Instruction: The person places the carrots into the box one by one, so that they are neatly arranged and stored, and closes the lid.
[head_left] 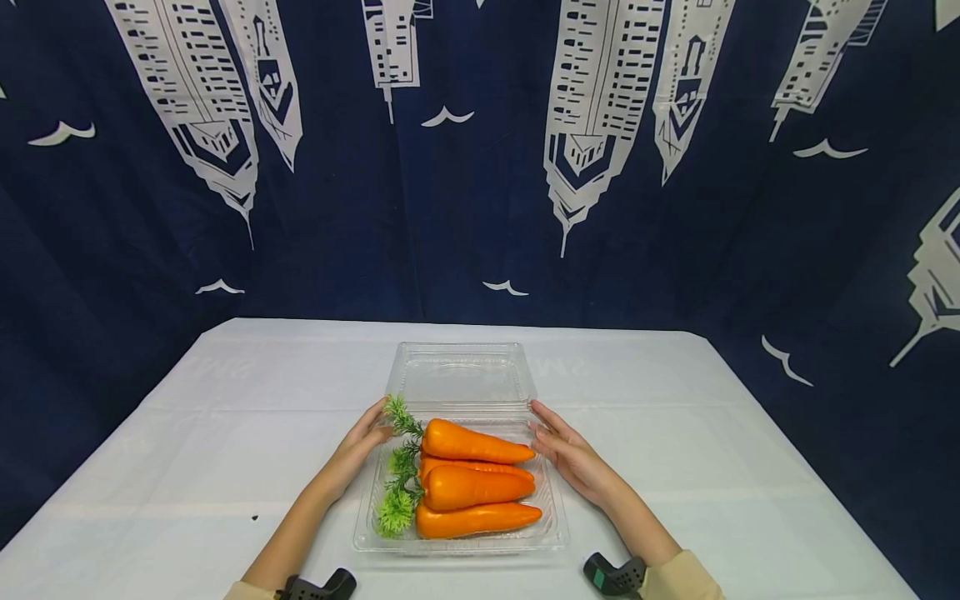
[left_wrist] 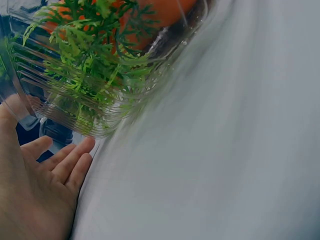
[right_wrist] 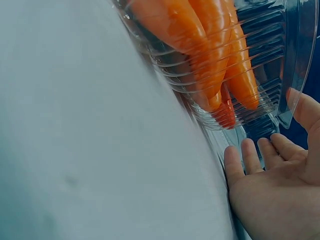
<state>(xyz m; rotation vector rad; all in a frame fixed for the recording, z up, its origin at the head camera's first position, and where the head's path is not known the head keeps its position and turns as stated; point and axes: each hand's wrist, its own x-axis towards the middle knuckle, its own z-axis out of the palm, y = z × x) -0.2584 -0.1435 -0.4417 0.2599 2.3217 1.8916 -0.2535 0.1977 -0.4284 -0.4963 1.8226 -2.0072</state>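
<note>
A clear plastic clamshell container (head_left: pixel 555 533) lies on the table with its lid (head_left: pixel 465 375) folded back, away from the person. In it are several orange carrots (head_left: pixel 480 487), side by side and partly overlapping, tips to the right, with leafy green tops (head_left: pixel 397 508) at the left. The left hand (head_left: pixel 358 446) is at the container's back left corner, fingers extended and thumb at the rim. At the back right corner the right hand (head_left: pixel 573 458) mirrors it; in the right wrist view its thumb (right_wrist: pixel 302 107) meets the rim and the straight fingers reach beside the ribbed wall.
A white cloth covers the table (head_left: pixel 247 433). A small dark speck (head_left: pixel 254 517) lies on it at the left. Behind hangs a navy curtain (head_left: pixel 465 208) with white building prints. Each wrist wears a black device (head_left: pixel 615 575).
</note>
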